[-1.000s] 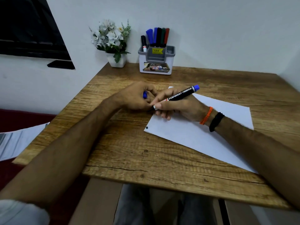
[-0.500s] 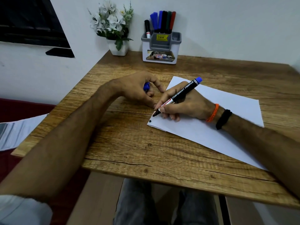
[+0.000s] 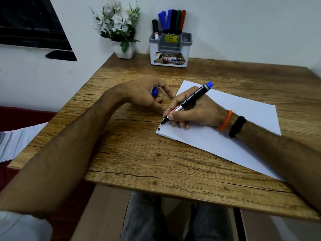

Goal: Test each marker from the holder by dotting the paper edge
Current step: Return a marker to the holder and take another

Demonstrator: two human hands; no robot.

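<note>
While the right hand (image 3: 194, 110) grips a black-barrelled permanent marker with a blue end (image 3: 189, 101) in a writing hold, its dark tip sits at the left edge of the white sheet of paper (image 3: 234, 129), just above a single dark dot (image 3: 159, 129) near the sheet's near-left corner. The paper lies on the right half of the wood-grain table (image 3: 139, 153), angled to its edges. The left hand (image 3: 147, 94) rests on the table beside the paper's left edge, fingers curled around a small blue cap (image 3: 155, 92). At the table's far edge stands a grey and white plastic holder (image 3: 171, 49) with blue, black, green and red markers (image 3: 172, 20) upright in it, and a white pot of white flowers (image 3: 119, 30) stands to its left.
</note>
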